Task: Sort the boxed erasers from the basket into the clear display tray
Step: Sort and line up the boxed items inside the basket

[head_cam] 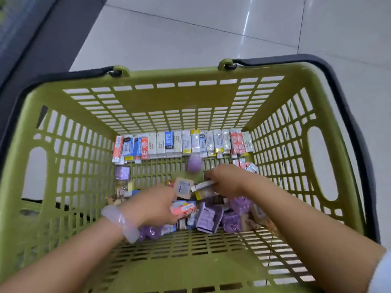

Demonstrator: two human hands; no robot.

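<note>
While a neat row of boxed erasers (182, 144) stands against the far wall of the green basket (135, 102), more packets lie in a loose heap (211, 216) on the basket floor nearer the person. The row runs from wall to wall, in white, blue and red-orange wrappers, side by side and touching. In the heap are purple packets, a pink-orange box and several smaller pieces, too blurred to name.

Both hands reach down into the heap. The right hand (227, 181) has its fingers curled round a slim white box (204, 185), which juts out to the left of the fist. The left hand (157, 205), with a pale bangle (121, 222) at the wrist, pinches a tan square packet (183, 188) with a printed label, held up just beside the slim box. A purple egg-shaped eraser (194, 164) lies on the basket floor between the row and the hands.

Black handles (347, 106) fold down along the basket's rim. The basket stands on a pale tiled floor (190, 32).
</note>
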